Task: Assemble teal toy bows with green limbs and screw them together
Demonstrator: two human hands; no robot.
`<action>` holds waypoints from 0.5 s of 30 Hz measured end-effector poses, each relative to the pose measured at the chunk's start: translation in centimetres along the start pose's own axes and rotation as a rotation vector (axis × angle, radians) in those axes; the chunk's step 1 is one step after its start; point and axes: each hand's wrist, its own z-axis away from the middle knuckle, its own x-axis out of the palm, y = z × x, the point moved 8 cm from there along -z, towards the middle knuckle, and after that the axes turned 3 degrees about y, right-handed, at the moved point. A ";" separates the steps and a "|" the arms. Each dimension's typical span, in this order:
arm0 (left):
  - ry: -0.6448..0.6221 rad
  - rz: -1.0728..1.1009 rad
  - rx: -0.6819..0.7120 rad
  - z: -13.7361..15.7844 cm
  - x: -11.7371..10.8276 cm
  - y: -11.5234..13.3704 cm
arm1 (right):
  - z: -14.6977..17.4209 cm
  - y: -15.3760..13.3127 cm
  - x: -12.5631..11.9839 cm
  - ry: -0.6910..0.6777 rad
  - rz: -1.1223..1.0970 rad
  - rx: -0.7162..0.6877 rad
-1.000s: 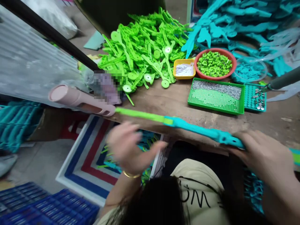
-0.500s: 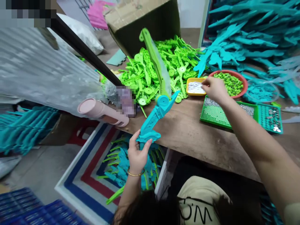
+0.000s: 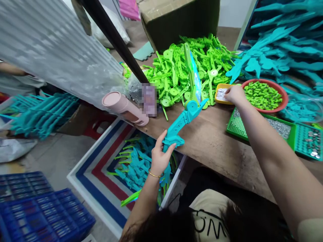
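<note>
My left hand (image 3: 161, 158) is wrapped round the turquoise handle of a long plastic toy piece (image 3: 180, 122). A round joint links that handle to a green arm with a shiny, pale strip, pointing upward over the bench. My right hand (image 3: 236, 95) reaches into a small yellow tray (image 3: 219, 101) of thin white pins or sticks. Its fingers are pinched together at the tray's right side; what lies between them is hidden. Right beside this hand stands a red bowl (image 3: 284, 101) of small green parts, and below it a green perforated tray (image 3: 236, 126) with tiny metal pieces.
Behind is a heap of green plastic arms (image 3: 174, 70) before a cardboard box (image 3: 181, 20). Turquoise parts (image 3: 272, 50) pile up at right. A pink cylinder (image 3: 126, 109) stands by a dark pole (image 3: 113, 37). Below the bench sits a striped box (image 3: 98, 171) holding turquoise-and-green pieces.
The view has swung left, so the bench items sit further right. My left hand still holds the toy piece; my right hand stays at the yellow tray, its fingers slightly deeper among the pins.
</note>
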 end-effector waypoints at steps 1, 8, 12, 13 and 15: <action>-0.010 0.005 0.002 0.0 0.2 0.1 | 0.0 0.6 -0.5 0.005 0.022 0.058; -0.030 0.042 0.014 0.2 1.5 1.0 | 6.2 -2.5 -6.3 0.383 -0.311 0.063; -0.036 0.028 0.027 0.4 2.9 1.1 | 15.5 -8.9 -4.8 0.309 -0.723 -0.119; -0.033 0.023 0.032 0.5 3.2 1.3 | 17.4 -10.2 -3.6 0.233 -0.772 -0.127; -0.035 0.027 0.043 0.7 3.8 1.6 | 20.3 -11.7 -1.8 0.178 -0.810 -0.123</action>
